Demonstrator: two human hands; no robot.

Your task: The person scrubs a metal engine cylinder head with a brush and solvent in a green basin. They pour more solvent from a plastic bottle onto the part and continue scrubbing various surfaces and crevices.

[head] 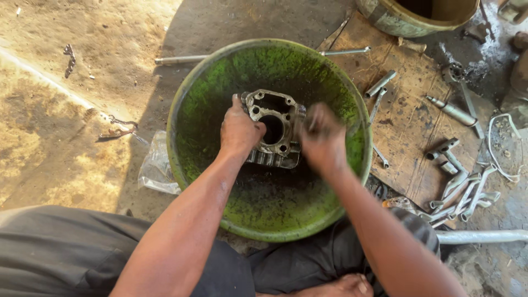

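While both my hands work inside the wide green, grime-stained metal basin (pixel 192 110), the grey finned metal engine cylinder block (pixel 273 129) sits at its middle. My left hand (pixel 239 131) is clenched around the block's left edge; my right hand (pixel 322 140) is blurred against its right edge, so I cannot tell its grip. Judging by the dirt on the block, cleaning looks unfinished. Right of the basin, silver socket wrenches (pixel 462 190) lie on a worn brown board (pixel 407 126) over dusty ground.
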